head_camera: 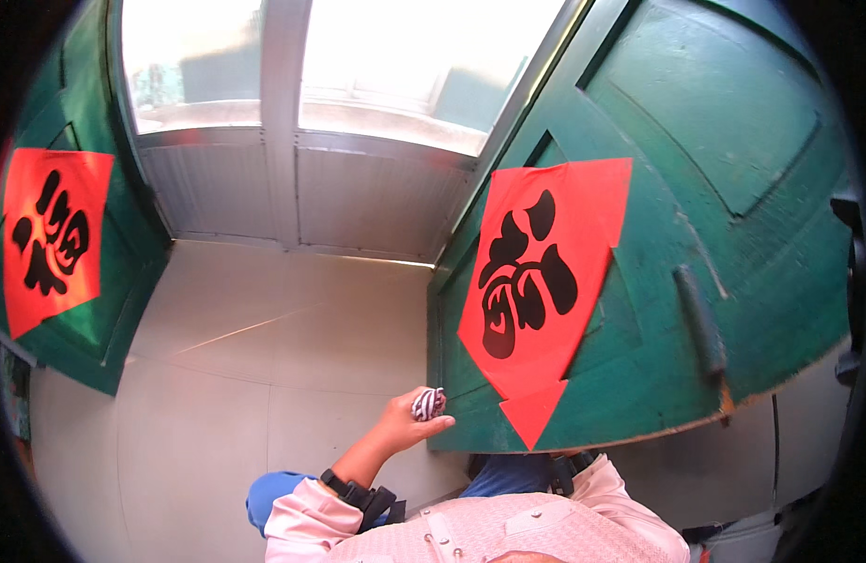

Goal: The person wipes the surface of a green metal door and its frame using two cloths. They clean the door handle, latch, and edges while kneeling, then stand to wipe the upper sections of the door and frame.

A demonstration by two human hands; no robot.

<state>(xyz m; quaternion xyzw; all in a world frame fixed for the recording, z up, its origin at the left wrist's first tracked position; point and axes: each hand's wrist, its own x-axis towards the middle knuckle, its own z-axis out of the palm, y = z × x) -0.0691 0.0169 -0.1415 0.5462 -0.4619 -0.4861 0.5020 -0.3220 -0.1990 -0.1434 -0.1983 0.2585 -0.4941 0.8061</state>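
Observation:
My left hand (413, 421) is closed around a striped cloth (428, 405), its thumb beside the free edge of a green wooden door (756, 338). Whether the thumb touches the door cannot be told. My right hand is hidden; only its pink sleeve and black wrist strap show below the door. On the door is a red paper decoration (602, 190) with a large black character. A dark bar-shaped handle or bolt (700, 324) is fixed to the door farther right.
Another green door (140, 310) with a similar red paper (88, 169) stands at the left. Ahead are metal-framed glass doors (281, 162) with metal lower panels. Pale tiled floor (221, 310) lies between. A dark object (855, 281) is at the far right edge.

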